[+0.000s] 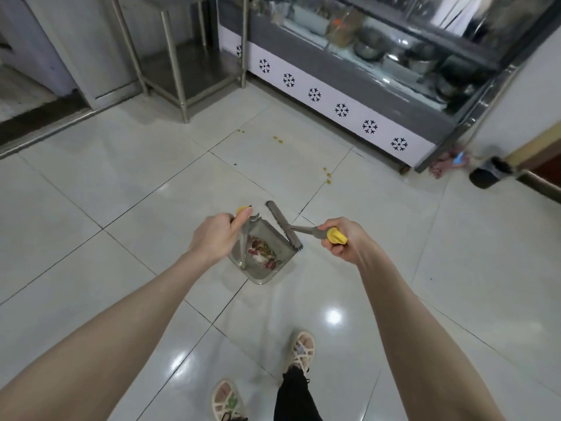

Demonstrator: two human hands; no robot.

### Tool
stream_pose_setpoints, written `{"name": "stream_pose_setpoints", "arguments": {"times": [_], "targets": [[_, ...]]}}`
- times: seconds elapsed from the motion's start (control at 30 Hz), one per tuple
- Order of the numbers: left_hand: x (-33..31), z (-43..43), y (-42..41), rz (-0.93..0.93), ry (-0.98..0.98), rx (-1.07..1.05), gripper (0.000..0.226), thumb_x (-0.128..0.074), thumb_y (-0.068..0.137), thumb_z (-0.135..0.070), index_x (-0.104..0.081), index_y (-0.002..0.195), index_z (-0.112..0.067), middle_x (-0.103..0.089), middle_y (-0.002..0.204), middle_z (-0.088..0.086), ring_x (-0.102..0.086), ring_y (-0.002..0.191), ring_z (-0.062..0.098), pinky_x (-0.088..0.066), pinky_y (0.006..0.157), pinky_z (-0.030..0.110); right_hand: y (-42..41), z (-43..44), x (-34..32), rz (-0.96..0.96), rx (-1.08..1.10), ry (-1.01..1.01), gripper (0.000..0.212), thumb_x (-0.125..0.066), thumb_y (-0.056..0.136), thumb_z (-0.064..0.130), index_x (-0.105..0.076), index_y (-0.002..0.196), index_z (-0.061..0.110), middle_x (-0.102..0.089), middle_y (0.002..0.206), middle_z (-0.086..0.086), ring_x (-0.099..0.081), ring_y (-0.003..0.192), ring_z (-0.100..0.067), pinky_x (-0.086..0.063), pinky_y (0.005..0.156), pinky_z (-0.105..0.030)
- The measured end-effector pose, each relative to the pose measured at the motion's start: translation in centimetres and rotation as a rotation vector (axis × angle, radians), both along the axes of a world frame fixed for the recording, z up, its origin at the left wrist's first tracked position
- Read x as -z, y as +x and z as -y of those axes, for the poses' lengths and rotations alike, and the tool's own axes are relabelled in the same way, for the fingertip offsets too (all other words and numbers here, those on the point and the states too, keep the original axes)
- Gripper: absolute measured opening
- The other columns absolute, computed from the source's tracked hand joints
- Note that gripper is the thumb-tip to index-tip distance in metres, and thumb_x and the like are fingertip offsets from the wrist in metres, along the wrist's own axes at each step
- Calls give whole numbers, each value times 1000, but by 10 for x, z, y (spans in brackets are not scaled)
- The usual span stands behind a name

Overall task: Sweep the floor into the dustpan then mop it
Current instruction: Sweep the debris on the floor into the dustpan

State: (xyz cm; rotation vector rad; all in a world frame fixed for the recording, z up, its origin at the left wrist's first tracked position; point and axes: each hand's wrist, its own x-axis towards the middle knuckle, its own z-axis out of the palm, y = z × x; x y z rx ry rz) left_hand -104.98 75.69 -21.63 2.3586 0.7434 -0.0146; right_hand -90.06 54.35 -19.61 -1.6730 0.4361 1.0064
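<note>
Grey metal dustpan [261,256] rests on the white tile floor [121,183], directly below and between the two hands. The left hand [215,235] is closed around the top of the pan's upright handle [243,247], whose yellow cap shows above the thumb. The pan itself lies lower than this grip, a little to its right. Inside the pan there is a small heap of reddish and pale scraps [262,252]. The right hand [343,241] is clamped on the yellow end of the broom [285,226] handle. From this grip the handle goes left and down to the brush head, which stands at the open edge of the pan. Some yellow crumbs [327,174] lie on the floor further away, near the glass cabinet [349,95]. Two sandalled feet stand on the floor below.
</note>
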Motion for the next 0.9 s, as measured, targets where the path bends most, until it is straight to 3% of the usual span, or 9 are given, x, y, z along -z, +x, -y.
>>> {"name": "stream_pose_setpoints", "arguments": {"times": [0.43, 0.9], "targets": [[-13, 113, 176, -33, 47, 171, 79, -23, 91, -67, -64, 79, 0, -65, 79, 13, -59, 82, 32, -45, 76, 37, 132, 131, -21, 34, 101, -2, 12, -57, 83, 3, -48, 77, 5, -47, 65, -9, -46, 37, -15, -19, 29, -13], [-38, 311, 436, 44, 59, 449, 77, -25, 92, -65, -65, 79, 0, -66, 78, 13, -59, 78, 31, -43, 71, 36, 311, 357, -50, 86, 334, -15, 8, -56, 83, 4, -52, 77, 2, -48, 61, -10, -42, 32, -15, -20, 29, -13]]}}
